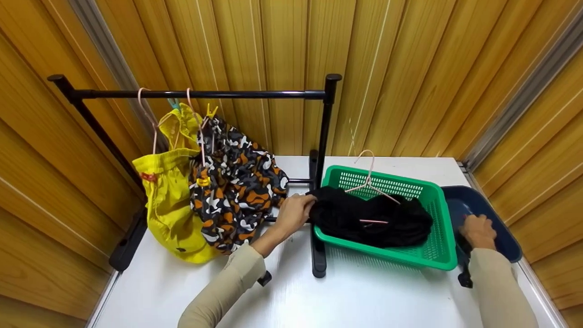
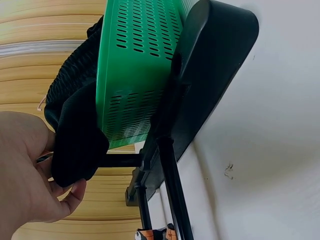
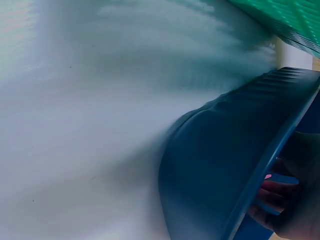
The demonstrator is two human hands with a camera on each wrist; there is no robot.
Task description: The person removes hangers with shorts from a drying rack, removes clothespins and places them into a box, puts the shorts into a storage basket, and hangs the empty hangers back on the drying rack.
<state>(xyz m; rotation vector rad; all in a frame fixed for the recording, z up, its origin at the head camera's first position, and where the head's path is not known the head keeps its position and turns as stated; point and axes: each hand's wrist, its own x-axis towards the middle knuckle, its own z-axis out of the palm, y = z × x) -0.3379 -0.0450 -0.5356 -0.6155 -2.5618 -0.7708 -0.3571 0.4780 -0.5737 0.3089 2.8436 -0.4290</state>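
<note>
A black garment (image 1: 360, 216), bunched on a pink hanger (image 1: 367, 182), lies over the green basket (image 1: 382, 257). My left hand (image 1: 294, 212) grips the garment's left end just past the basket's side; the left wrist view shows thumb and fingers around the black cloth (image 2: 77, 135). Over at the right, my right hand (image 1: 479, 231) reaches down into a dark blue basin (image 1: 505, 228). In the right wrist view its curled fingers (image 3: 275, 195) are inside the basin, partly hidden by the rim. A small pink piece (image 3: 268, 176) shows at the fingertips; whether they pinch it I cannot tell.
A black clothes rack (image 1: 255, 94) stands on the white table (image 1: 291, 300), its right foot (image 1: 319, 264) against the basket. On it hang a yellow garment (image 1: 175, 205) and a camouflage-patterned garment (image 1: 241, 182), both on pink hangers with clothespins. Wood-panelled walls (image 1: 282, 45) surround the table.
</note>
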